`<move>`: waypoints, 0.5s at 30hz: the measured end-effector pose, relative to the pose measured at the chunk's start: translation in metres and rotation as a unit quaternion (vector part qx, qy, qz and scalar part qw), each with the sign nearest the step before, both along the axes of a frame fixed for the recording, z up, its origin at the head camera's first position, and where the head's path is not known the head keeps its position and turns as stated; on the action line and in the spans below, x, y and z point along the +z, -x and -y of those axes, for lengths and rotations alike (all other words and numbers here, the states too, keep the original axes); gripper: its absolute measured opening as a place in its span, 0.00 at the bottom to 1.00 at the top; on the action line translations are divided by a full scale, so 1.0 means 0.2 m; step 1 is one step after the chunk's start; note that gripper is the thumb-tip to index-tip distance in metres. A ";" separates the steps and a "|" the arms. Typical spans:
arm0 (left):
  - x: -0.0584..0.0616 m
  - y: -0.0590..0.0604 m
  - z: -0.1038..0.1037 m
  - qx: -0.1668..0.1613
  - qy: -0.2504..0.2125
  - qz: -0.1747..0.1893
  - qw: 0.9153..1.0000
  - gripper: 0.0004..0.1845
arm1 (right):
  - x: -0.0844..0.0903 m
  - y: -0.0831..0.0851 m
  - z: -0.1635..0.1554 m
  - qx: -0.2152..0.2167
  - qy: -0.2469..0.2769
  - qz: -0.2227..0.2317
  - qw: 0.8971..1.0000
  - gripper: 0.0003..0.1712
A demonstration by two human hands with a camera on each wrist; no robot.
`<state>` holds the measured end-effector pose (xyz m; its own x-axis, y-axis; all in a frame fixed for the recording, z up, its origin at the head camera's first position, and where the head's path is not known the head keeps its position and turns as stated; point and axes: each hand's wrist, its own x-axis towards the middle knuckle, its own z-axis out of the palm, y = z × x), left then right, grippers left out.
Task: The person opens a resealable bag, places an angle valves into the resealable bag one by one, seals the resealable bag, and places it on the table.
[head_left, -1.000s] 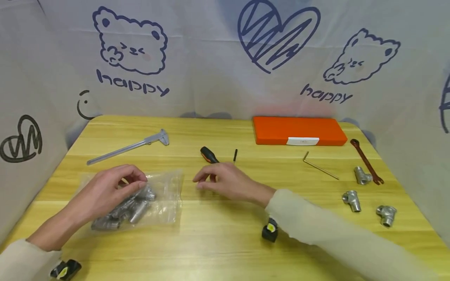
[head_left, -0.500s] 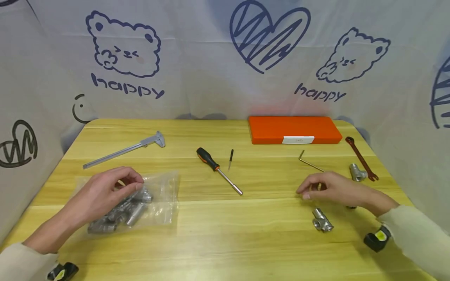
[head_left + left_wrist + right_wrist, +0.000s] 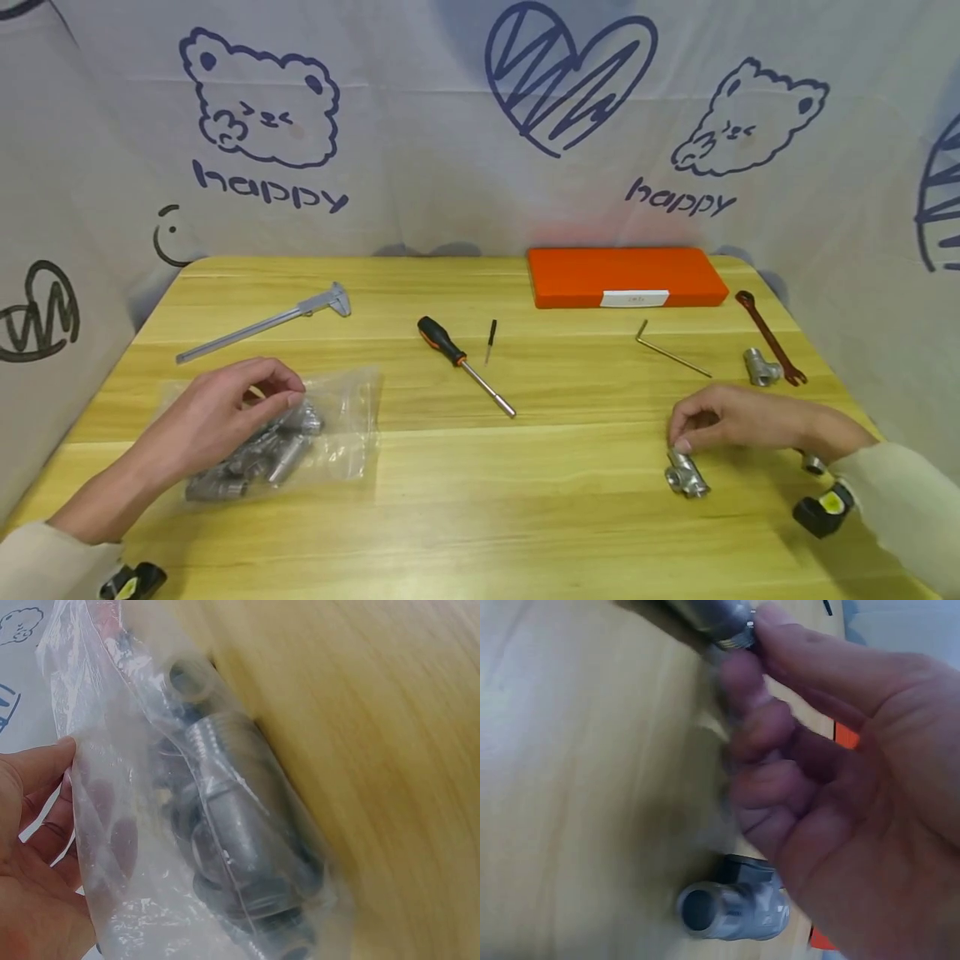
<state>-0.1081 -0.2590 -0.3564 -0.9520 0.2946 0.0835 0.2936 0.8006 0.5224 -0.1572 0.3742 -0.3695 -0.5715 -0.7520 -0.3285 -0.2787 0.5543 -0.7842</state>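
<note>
touching tee fitting [image 3: 686, 475], backdrop [image 3: 678, 198] "happy"

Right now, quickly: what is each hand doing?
Left hand: pinches the clear bag of metal fittings.
Right hand: fingertips pinch the top of a metal tee fitting on the table.

Orange case [image 3: 626, 276], yellow wooden table [image 3: 480, 517], black-and-orange screwdriver handle [image 3: 442, 339]
</note>
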 end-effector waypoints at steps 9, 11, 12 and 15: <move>0.00 0.00 0.00 -0.004 -0.004 -0.005 1.000 0.01 | 0.08 0.04 0.08 0.001 -0.019 0.006 1.000 0.04; 0.00 0.00 0.00 -0.003 -0.004 -0.004 1.000 0.01 | 0.09 0.05 0.11 -0.011 -0.026 -0.014 0.999 0.07; 0.00 0.00 0.00 -0.003 -0.004 -0.004 1.000 0.01 | 0.10 0.06 0.14 -0.017 -0.031 -0.025 0.999 0.08; 0.00 0.00 0.00 -0.006 -0.005 -0.006 1.000 0.01 | 0.12 0.09 0.21 -0.028 -0.042 -0.054 0.997 0.13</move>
<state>-0.1083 -0.2594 -0.3566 -0.9472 0.3053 0.0984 0.3098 0.7915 0.5268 -0.1747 0.3322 -0.3459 -0.6468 -0.6912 -0.3224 -0.3266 0.6330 -0.7019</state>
